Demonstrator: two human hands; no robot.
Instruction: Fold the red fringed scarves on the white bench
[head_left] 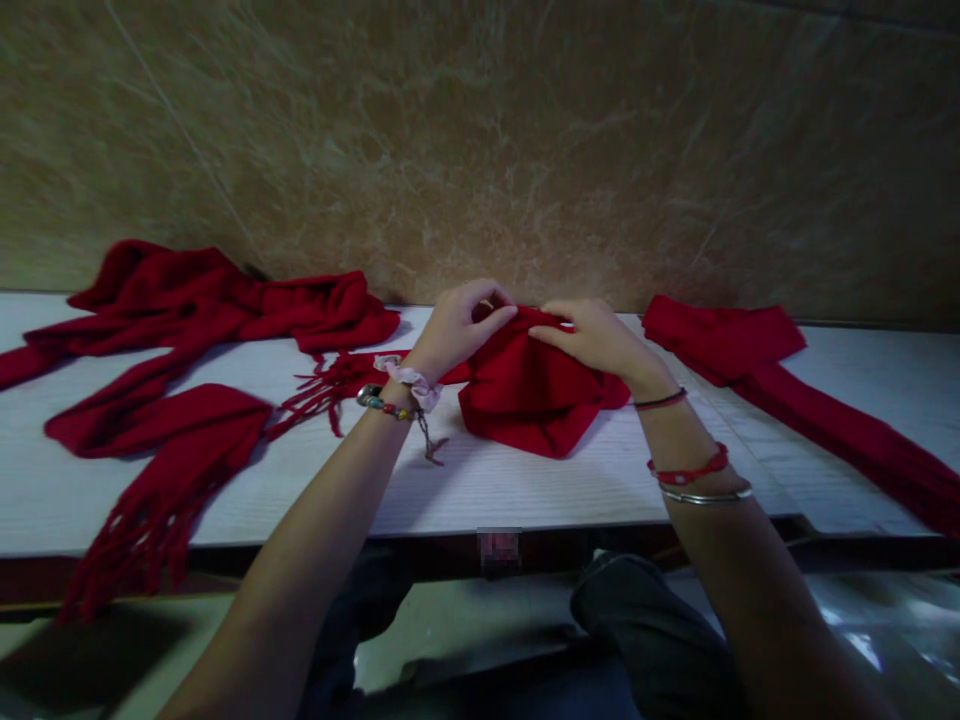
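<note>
A red scarf [536,395] lies bunched on the white table in front of me, its fringe trailing out to the left under my wrist. My left hand [466,318] pinches the scarf's upper edge between thumb and fingers. Close beside it, my right hand [596,338] grips the same edge from the right, thumb below and fingers on top. Between the two hands the cloth is drawn up, and its lower part hangs in loose folds onto the table.
More red scarves [217,310] lie heaped at the left, one fringed end hanging over the front edge. A folded red scarf [727,335] stretches off to the right. The white table [450,500] runs along a brown marbled wall [480,150].
</note>
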